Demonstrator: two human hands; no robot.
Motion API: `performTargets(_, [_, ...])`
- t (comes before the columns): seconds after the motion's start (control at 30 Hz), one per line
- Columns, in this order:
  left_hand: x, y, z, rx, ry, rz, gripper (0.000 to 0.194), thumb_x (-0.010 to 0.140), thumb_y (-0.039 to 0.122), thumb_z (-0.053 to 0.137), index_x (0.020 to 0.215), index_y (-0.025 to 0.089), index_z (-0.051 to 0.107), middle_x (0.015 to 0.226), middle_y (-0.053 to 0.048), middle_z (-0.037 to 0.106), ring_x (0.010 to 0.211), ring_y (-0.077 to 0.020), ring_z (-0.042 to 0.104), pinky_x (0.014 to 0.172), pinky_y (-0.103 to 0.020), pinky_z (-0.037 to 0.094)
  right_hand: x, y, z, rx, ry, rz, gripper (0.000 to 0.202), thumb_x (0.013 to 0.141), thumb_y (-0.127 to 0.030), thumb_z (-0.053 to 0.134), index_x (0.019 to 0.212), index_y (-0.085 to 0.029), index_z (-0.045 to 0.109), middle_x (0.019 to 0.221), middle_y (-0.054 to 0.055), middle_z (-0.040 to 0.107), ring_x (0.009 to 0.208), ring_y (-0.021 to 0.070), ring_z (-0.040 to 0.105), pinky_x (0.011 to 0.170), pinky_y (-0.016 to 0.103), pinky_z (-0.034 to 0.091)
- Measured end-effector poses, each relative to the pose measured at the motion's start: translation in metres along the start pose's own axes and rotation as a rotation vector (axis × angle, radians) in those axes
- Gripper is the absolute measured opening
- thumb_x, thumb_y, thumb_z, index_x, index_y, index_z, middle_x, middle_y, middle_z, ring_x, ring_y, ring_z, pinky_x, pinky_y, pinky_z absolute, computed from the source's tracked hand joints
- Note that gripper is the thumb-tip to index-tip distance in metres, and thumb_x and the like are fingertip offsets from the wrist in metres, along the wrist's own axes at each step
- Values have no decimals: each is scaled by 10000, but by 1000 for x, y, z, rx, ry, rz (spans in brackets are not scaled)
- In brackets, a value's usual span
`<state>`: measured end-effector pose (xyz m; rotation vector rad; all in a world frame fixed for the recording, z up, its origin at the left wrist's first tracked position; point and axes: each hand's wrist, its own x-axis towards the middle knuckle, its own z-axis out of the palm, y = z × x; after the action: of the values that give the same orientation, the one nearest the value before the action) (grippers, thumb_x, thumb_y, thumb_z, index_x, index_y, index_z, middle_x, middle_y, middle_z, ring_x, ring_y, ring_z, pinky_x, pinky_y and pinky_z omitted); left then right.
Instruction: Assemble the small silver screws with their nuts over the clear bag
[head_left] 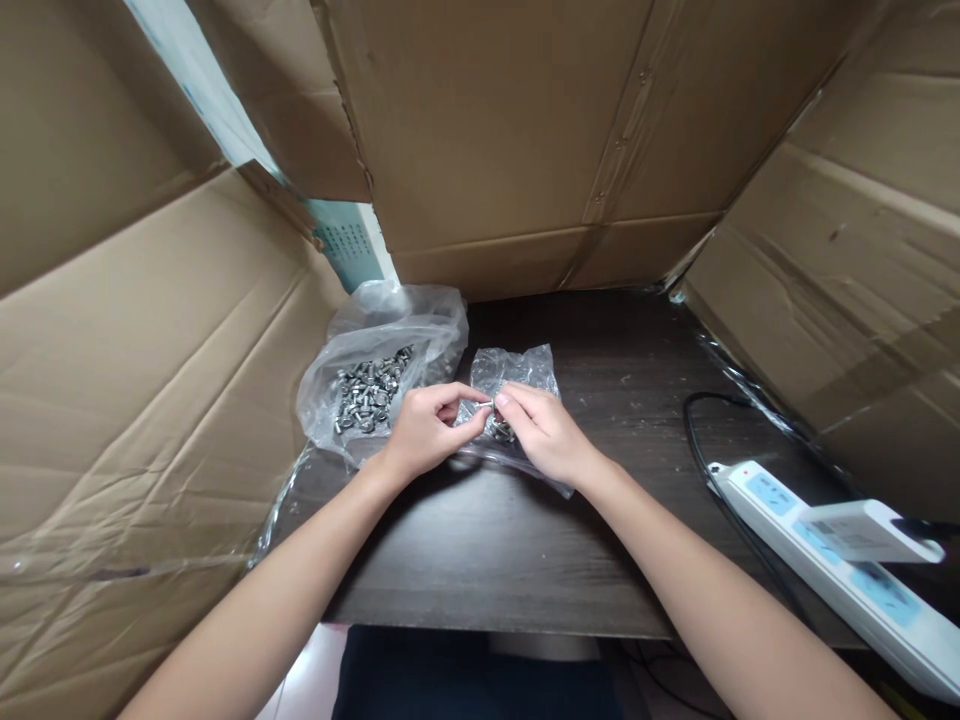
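Observation:
A small metal bolt (485, 405) is held between the fingertips of both hands above the dark table. My left hand (430, 425) is closed in a pinch of thumb and index finger at one end of it. At the other end, the thumb and fingers of my right hand (544, 428) are closed on it, partly hiding it. Beneath the hands lies a small clear plastic bag (517, 365), with several metal pieces (501, 430) partly hidden. Left of my left hand, an open plastic bag (319, 390) holds a heap of metal bolts (373, 392).
Cardboard walls (510, 120) surround the dark wooden table (487, 540) at the back and sides. On the right lies a white power strip (825, 570) with a white adapter (862, 530) plugged in. A black cable (694, 440) curves beside it.

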<state>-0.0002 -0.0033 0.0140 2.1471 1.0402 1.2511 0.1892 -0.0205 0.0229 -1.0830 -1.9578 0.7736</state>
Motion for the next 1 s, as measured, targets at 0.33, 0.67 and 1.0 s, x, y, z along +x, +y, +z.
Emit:
performTargets(0.33, [-1,-1,2,12,14,-21,152,830,287,703,859,151,765,478,96,281,463,-66,218,472,-212,229,-1,1,2,-93,129,-71,155,985,-255,439,877,-216,543,1013,84,555,999,247,537,918,422,431])
performTargets(0.67, [0,0,2,-3,20,-20,146,825,275,700,870,151,765,483,96,273,466,-66,217,469,-214,223,-3,-1,2,-1,106,-28,46,945,-218,477,977,-223,510,1042,67,531,968,219,533,873,373,439])
performTargets(1.0, [-1,1,4,-42,29,-20,171,827,294,723,889,142,771,487,97,278,460,-63,225,458,-217,216,0,2,9,112,105,-36,303,1038,-294,343,782,-210,482,888,46,494,850,189,511,803,350,420])
